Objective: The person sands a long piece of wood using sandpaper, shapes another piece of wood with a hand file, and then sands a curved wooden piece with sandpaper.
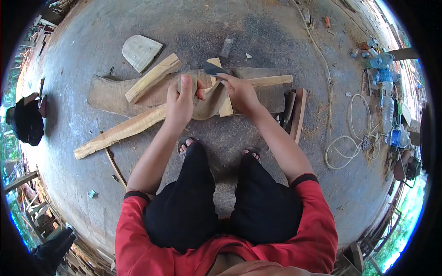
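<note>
My left hand (183, 99) is closed round a small block, its thumb up, above the wood pieces on the floor. What the block is made of is hard to tell. Close by on the right, my right hand (239, 92) is closed on a dark, blurred object (214, 69) that sticks out to the left of its fingers. A curved piece of wood (208, 106) lies between and below my hands. Underneath are a wide plank (108, 94), a long pale strip (120, 132) and a crossing short strip (226, 108). Another thick strip (152, 78) rests on the plank's left part.
A rounded board (141, 51) lies beyond the plank. Tools (288, 110) sit beside a reddish wooden bar (299, 115) on the right. Further right are a coiled hose (343, 152) and plastic bottles (387, 110). A thin stick (115, 166) lies at the left.
</note>
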The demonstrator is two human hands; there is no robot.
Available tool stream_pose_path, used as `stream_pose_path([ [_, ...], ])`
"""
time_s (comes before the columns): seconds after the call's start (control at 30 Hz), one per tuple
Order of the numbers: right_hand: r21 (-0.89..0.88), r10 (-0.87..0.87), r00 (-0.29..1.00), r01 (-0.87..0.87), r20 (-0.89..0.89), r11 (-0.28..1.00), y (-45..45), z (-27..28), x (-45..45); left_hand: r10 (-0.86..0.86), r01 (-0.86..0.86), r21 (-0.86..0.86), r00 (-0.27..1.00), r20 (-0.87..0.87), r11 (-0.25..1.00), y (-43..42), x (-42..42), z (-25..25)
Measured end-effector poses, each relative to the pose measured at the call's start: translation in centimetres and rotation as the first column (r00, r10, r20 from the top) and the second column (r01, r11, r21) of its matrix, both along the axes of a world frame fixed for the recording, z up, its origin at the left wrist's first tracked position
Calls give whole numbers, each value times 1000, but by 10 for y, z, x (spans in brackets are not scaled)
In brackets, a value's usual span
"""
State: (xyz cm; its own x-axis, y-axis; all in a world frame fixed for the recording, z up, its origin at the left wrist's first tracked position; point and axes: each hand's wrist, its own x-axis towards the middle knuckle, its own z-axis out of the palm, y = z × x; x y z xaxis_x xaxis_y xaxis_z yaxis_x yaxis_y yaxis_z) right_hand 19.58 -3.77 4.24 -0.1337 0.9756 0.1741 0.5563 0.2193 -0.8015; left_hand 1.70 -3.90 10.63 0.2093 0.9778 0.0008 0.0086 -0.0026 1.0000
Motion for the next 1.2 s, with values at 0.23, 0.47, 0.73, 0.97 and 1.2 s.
stream_pose_path([
  [0.23, -116, -53, 996, 61, 74, 991, -2, 8, 7, -52, 53, -22, 998, 27, 998, 7, -8, 3],
  [0.47, -9, -46, 988, 48, 147, 999, -7, -26, 30, -195, 203, 44, 970, -142, 978, 6, -18, 9],
  [0.73, 5, -8, 995, 8, 97, 1000, -12, -25, 27, 302, -188, 287, 851, -430, 939, 0, -17, 18],
  [0.97, -213, -36, 999, 35, 0, 977, -20, -14, 24, 312, -270, 167, 890, -331, 948, 2, -16, 16],
  [1.2, 0, 73, 996, -73, -59, 997, -33, -19, 21, 323, -66, 519, 847, -423, 852, -8, 1, 12],
])
